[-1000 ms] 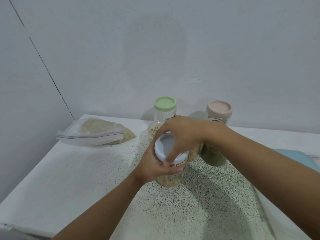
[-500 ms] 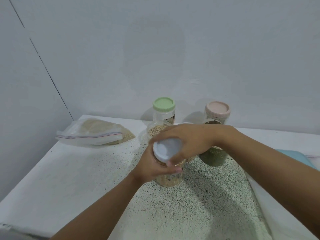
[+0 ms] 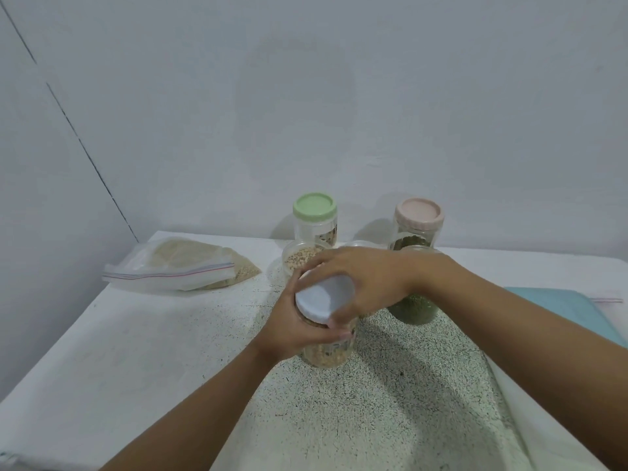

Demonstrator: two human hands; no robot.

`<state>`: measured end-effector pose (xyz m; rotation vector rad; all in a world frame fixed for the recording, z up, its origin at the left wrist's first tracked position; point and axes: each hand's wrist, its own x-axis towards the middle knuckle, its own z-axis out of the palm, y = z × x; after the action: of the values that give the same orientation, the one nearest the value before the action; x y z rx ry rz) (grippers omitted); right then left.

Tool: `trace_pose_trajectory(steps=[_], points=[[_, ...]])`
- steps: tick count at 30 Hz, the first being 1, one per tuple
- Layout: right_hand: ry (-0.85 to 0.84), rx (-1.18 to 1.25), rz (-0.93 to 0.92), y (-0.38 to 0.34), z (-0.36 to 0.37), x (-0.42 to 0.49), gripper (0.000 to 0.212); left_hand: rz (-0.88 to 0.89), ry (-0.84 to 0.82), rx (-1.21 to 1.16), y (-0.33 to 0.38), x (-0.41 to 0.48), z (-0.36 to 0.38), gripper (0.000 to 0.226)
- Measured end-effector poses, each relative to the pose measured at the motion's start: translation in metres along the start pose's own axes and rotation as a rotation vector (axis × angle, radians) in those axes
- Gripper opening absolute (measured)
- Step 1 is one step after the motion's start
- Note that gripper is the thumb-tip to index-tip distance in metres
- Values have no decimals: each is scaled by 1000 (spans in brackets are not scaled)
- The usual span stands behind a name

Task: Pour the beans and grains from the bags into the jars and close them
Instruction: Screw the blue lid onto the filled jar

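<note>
At frame centre, our left hand point(image 3: 289, 334) wraps the clear plastic jar of pale beans point(image 3: 326, 356) to steady it on the speckled tabletop point(image 3: 390, 402), while our right hand point(image 3: 367, 283) curls its grip around the round white lid point(image 3: 323, 299), so we can twist it shut.

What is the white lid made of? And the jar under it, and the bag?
The white lid looks like matte plastic: opaque, smooth, no shine. The jar is clear, you can see right into it; plastic or glass, I cannot tell. The bag looks like thin soft plastic film: see-through, wrinkled, with a striped zip strip.
</note>
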<state>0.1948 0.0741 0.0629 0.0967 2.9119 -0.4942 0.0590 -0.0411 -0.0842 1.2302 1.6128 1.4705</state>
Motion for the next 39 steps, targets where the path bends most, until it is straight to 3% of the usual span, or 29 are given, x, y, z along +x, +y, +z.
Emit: trace_pose_trajectory(steps=[3, 9, 21, 24, 28, 30, 33, 36, 39], points=[[111, -48, 73, 0, 9, 4, 68, -23, -11, -6, 0, 0, 2, 108], [243, -372, 54, -4, 37, 10, 61, -4, -43, 15, 1, 0, 0, 109], [481, -287, 221, -10, 63, 15, 63, 78, -13, 71, 5, -6, 3, 113], [600, -61, 221, -4, 75, 11, 64, 51, -60, 89, 12, -8, 0, 114], [547, 641, 222, 12, 79, -7, 77, 4, -124, 81, 25, -21, -14, 104], [514, 869, 229, 18, 84, -15, 86, -1, -165, 14, 28, -29, -26, 92], [510, 970, 199, 18, 97, -20, 84, -29, -153, -130, 34, -35, -35, 72], [593, 973, 184, 13, 105, -18, 80, -51, -86, -50, 39, -32, -20, 42], [687, 941, 203, 8, 107, -15, 79, -31, 40, -30, 37, -32, -1, 49]])
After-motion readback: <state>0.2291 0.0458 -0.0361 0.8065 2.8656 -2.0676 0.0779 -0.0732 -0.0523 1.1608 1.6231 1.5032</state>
